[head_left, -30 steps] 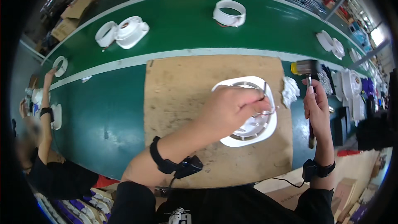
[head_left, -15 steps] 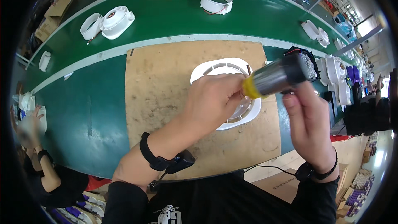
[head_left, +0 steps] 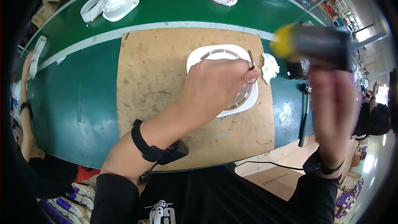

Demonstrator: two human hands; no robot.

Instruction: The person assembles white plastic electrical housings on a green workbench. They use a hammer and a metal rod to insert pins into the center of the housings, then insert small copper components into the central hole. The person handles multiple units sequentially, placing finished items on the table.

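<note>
- ok so the mallet point(head_left: 315, 46) has moved up and right, clear of the left hand point(head_left: 215, 85) it covered 0.5 s ago
- left hand's still pinching the thin rod point(head_left: 251, 58) over the white housing point(head_left: 195, 58), which sits on the brown board point(head_left: 153, 83); looks steadied mid-job
- right hand point(head_left: 333, 110) seems curled round the mallet, but it's blurry

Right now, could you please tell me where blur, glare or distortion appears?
Head view: mallet and right hand strongly blurred, left hand sharper; head view: pale glare on the tabletop; head view: bowed edges along the green belt, outer corners black.
</note>
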